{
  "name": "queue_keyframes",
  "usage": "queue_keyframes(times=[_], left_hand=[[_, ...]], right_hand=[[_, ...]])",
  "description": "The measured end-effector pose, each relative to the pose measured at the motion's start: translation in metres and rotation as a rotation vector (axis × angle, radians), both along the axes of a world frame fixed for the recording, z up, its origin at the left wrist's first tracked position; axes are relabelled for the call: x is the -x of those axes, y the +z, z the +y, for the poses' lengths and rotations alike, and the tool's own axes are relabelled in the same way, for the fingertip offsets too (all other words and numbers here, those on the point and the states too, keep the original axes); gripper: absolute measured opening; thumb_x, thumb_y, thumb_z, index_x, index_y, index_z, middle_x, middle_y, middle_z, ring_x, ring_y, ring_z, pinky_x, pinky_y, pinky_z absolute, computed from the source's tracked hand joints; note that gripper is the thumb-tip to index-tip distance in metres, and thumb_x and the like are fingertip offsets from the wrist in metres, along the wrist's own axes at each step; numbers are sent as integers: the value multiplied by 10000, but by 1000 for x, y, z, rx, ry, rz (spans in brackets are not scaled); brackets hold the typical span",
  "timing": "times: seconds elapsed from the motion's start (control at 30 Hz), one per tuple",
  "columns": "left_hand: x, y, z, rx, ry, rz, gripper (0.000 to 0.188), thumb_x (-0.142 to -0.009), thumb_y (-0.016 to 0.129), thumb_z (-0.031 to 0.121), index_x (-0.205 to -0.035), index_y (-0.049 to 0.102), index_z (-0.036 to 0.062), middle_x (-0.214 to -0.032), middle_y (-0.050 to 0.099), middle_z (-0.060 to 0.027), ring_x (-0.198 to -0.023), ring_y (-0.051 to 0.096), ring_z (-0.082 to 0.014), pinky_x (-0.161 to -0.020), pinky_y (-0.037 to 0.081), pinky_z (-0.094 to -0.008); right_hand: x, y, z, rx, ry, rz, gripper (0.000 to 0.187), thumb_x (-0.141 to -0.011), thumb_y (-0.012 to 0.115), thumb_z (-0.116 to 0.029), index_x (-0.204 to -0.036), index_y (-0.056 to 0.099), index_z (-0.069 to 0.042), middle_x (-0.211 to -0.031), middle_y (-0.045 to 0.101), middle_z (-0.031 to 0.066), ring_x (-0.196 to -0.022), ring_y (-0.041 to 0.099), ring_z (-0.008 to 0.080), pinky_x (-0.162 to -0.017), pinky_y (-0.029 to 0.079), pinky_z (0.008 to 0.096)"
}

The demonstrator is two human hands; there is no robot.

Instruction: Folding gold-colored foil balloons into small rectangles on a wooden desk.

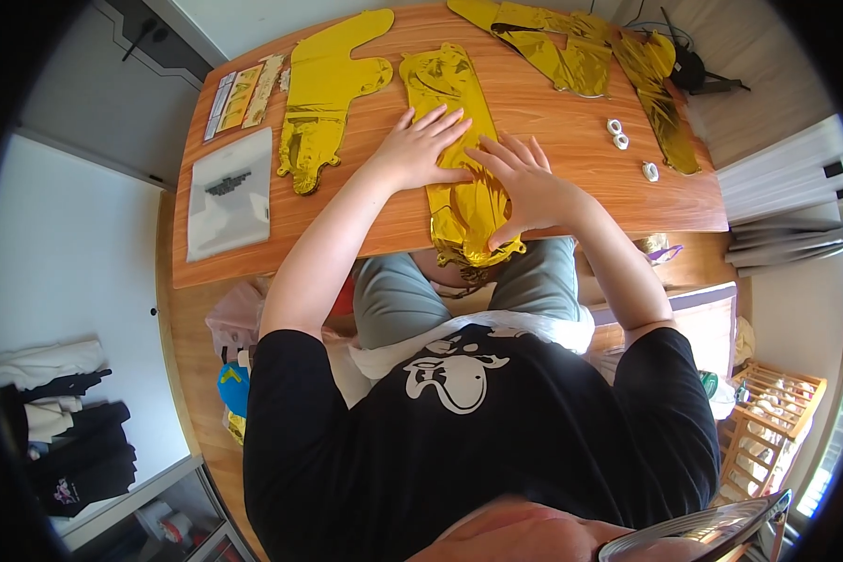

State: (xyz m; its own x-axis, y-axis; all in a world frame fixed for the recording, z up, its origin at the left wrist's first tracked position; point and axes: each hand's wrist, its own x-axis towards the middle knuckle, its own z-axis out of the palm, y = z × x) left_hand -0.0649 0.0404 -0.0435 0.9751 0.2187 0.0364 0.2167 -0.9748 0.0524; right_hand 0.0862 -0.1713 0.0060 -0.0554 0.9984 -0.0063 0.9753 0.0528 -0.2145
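Observation:
A flat, uninflated gold foil balloon lies lengthwise in the middle of the wooden table, its crinkled near end hanging slightly over the front edge. My left hand rests on its left side with fingers spread and palm down. Across from it, my right hand lies over the balloon's right side, fingers apart and thumb toward the near end. Neither hand grips anything. To the left is another flat gold foil balloon, with a bent outline. More gold foil balloons lie spread at the far right.
The wooden table also carries a clear plastic bag, printed cards and small white rolls on the right. A black device with cables sits at the back right corner. A wooden rack stands at lower right.

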Motion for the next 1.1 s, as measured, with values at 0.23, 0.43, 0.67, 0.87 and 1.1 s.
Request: queue_keyframes(times=[0.23,0.43,0.67,0.87,1.1], left_hand=[[-2,-2,2,-27,-26,6,1036,-873,491,849,-1666,222,239,-1733,211,-29,-1594,193,-267,-1284,132,-553],[-2,-5,6,-18,-28,6,1023,-888,468,845,-1668,216,233,-1738,191,-43,-1600,172,-268,-1286,124,-550],[0,-2,6,18,-73,20,1058,-872,410,894,-1669,212,227,-1734,201,-63,-1604,154,-273,-1282,99,-578],[16,-3,-18,25,-146,48,1032,-886,444,865,-1668,215,233,-1729,220,-74,-1601,168,-290,-1278,106,-589],[28,-4,-40,-1,-159,15,1004,-898,488,823,-1666,224,233,-1719,248,-81,-1589,205,-313,-1261,143,-612]], right_hand=[[-42,-27,-17,-280,151,231,373,-868,705,-84,-1237,680,-35,-1323,640,179,-1210,613,375,-1033,498,438],[-36,-26,-17,-439,225,159,265,-853,671,-18,-1111,728,-13,-1190,702,152,-1128,657,353,-981,532,435],[-34,-24,-27,-393,293,108,335,-854,695,-68,-1185,720,-19,-1242,690,157,-1199,644,332,-1025,522,430],[-16,-9,-60,-313,333,168,502,-815,759,-109,-1304,666,-45,-1309,656,164,-1253,609,362,-1082,490,451],[3,-34,-60,-512,428,-119,490,-871,683,-154,-1353,644,-76,-1372,651,101,-1315,610,288,-1079,518,424]])
